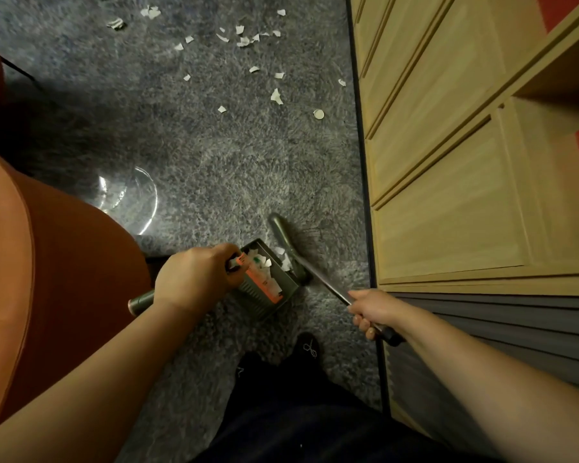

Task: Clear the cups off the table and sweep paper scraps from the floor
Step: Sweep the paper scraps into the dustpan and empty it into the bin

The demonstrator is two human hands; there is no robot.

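Observation:
My left hand (198, 279) grips the handle of a grey-green dustpan (268, 289) resting on the grey carpet. White paper scraps and an orange-and-white piece lie inside it. My right hand (370, 310) holds the long thin handle of a broom (290, 248), whose head sits at the dustpan's open edge with a few scraps against it. Several white paper scraps (276, 96) lie scattered on the carpet farther ahead, most near the top of the view. No cups are visible.
A wooden drawer unit (448, 162) runs along the right, with dark slats below it. An orange-brown rounded seat (47, 262) fills the left, a clear glass base (137, 202) beside it. My dark-socked feet (306, 349) stand just behind the dustpan.

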